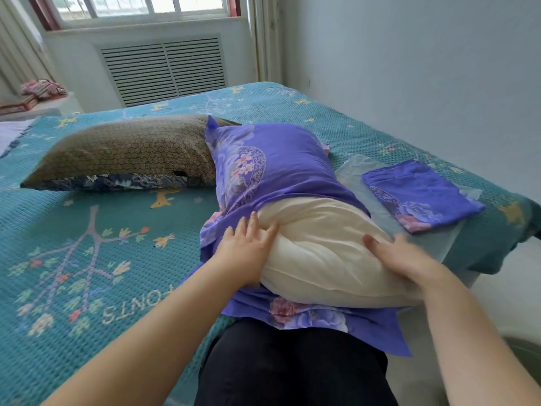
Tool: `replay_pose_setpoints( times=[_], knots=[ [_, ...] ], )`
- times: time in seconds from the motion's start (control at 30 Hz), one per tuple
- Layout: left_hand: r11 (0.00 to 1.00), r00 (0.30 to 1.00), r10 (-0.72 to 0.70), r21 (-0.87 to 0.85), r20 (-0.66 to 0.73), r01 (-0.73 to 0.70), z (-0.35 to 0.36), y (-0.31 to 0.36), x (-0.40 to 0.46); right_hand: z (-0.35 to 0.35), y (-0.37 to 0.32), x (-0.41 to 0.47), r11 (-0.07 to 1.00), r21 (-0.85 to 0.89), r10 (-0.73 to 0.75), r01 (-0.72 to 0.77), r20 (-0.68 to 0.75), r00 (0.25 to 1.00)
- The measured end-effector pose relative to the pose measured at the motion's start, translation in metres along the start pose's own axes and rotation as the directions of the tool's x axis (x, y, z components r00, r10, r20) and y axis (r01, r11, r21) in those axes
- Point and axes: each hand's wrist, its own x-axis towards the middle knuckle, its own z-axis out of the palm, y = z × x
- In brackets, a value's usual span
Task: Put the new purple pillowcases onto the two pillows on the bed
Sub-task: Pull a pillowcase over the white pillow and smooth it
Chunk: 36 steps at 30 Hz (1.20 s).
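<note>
Cream pillow half into its purple pillowcase, at the bed's near edge.

The left hand (246,249) and right hand (401,259) lie flat, fingers straight, pressing the cream pillow (316,247) whose far half sits inside the purple pillowcase (281,165). A folded pillowcase (418,194) lies just right; the brown pillow (123,148) lies left on the bed (87,244).

bedspread (87,218) text: "ONTS" legible, upside down from this view, near left forearm; leading letters hidden by the arm
other text: none readable
</note>
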Motion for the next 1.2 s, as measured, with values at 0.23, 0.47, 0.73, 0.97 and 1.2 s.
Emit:
replay_pose_setpoints(
  times=[0.23, 0.47, 0.73, 0.97, 1.2],
  knots=[
    [0.946, 0.826, 0.299, 0.032, -0.478, -0.324, 0.029, 0.067, -0.007, 0.001, -0.020, -0.016, 0.717, 0.691, -0.190, 0.091, 0.069, 0.979],
    [0.919, 0.673, -0.052, -0.299, -0.738, -0.257, -0.026, 0.005, 0.013, 0.005, -0.061, -0.030, -0.108, 0.994, -0.359, 0.033, -0.070, 0.931],
    [0.789, 0.810, -0.269, -0.602, -0.521, -0.126, -0.047, -0.028, 0.049, 0.067, -0.098, -0.008, 0.235, 0.950, -0.224, -0.205, 0.258, 0.940],
    [0.746, 0.819, -0.281, -0.650, -0.500, -0.142, -0.042, -0.035, 0.062, 0.085, -0.114, 0.000, -0.083, 0.916, -0.310, -0.394, 0.352, 0.883],
    [0.829, 0.825, -0.218, -0.545, -0.522, -0.126, -0.019, -0.015, 0.065, 0.058, -0.097, -0.015, -0.250, 0.909, -0.313, -0.333, 0.250, 0.917]
  ],
)
